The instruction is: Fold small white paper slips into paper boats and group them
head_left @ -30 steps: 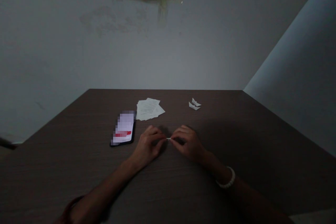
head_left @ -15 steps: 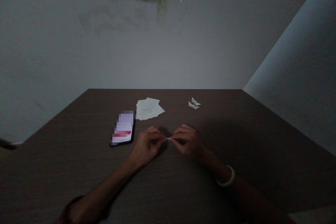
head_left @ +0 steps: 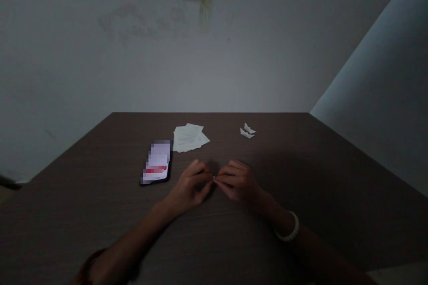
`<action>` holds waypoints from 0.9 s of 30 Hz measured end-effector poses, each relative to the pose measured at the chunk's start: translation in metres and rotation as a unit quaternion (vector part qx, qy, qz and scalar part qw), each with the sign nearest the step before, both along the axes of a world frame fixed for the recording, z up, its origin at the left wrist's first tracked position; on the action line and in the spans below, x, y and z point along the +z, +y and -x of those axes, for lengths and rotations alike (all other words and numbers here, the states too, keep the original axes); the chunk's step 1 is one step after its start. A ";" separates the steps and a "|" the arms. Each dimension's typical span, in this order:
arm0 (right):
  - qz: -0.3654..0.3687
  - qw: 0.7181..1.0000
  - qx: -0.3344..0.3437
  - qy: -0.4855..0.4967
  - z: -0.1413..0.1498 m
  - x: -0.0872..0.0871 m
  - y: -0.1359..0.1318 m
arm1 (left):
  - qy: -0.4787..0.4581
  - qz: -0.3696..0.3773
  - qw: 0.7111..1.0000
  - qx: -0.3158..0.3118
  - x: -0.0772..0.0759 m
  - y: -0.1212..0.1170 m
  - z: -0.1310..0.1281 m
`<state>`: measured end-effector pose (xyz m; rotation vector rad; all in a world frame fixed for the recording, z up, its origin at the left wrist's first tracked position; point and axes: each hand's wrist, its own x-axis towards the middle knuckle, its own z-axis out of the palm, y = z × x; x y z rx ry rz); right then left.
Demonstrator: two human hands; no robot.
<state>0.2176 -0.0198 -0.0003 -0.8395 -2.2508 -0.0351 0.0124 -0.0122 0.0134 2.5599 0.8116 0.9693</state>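
My left hand (head_left: 189,187) and my right hand (head_left: 238,182) meet at the middle of a dark wooden table (head_left: 301,178). Both pinch a tiny white piece of paper (head_left: 214,179) between their fingertips, and most of it is hidden by the fingers. A white bead bracelet (head_left: 288,230) is on my right wrist. The room is dim.
A phone (head_left: 156,167) with a lit screen lies left of my hands. Behind it is a small pile of white paper sheets (head_left: 189,137). Two small folded white paper shapes (head_left: 248,131) sit at the back right. Grey walls stand behind and to the right.
My hands have drawn closer together, so less of the white paper shows between the fingertips. Nothing else has moved.
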 end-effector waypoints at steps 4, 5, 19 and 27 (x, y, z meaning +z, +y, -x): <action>0.019 1.000 0.006 0.010 0.000 -0.002 0.000 | -0.001 0.006 1.000 -0.011 0.003 -0.001 0.000; 0.021 1.000 0.008 0.014 -0.001 -0.003 0.000 | -0.005 0.006 1.000 -0.011 0.003 -0.001 0.000; -0.060 0.998 0.009 -0.009 -0.006 -0.004 0.004 | -0.054 0.020 0.998 -0.010 -0.007 0.006 0.003; -0.064 0.998 0.005 -0.005 -0.005 -0.005 0.003 | -0.044 0.005 0.999 -0.010 -0.006 0.005 0.002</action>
